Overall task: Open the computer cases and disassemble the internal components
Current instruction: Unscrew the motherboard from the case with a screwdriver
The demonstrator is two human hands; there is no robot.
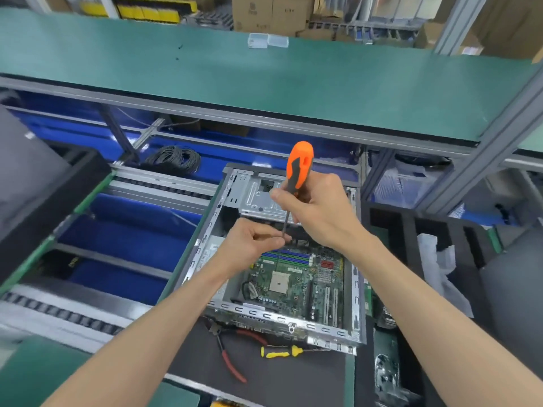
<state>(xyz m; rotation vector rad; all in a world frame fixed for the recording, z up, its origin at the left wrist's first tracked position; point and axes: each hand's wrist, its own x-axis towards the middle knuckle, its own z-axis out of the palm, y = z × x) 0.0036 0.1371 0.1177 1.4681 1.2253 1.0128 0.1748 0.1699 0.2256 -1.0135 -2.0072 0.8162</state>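
On a dark worktop (264, 377) an opened computer case (332, 336) is lying; above its motherboard (293, 280), the right hand (320, 212) is gripping an orange screwdriver (298, 168) while the left hand (252, 240) is pinching its tip.

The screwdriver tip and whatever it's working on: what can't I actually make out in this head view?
- Tip of the orange screwdriver: hidden behind the left hand, which pinches the shaft.
- Any screw there: covered by those fingers.
- Handle's lower part: wrapped by the right hand.
- Motherboard markings: too small and blurred.
- Red-handled pliers: the jaws blur into the open computer case.
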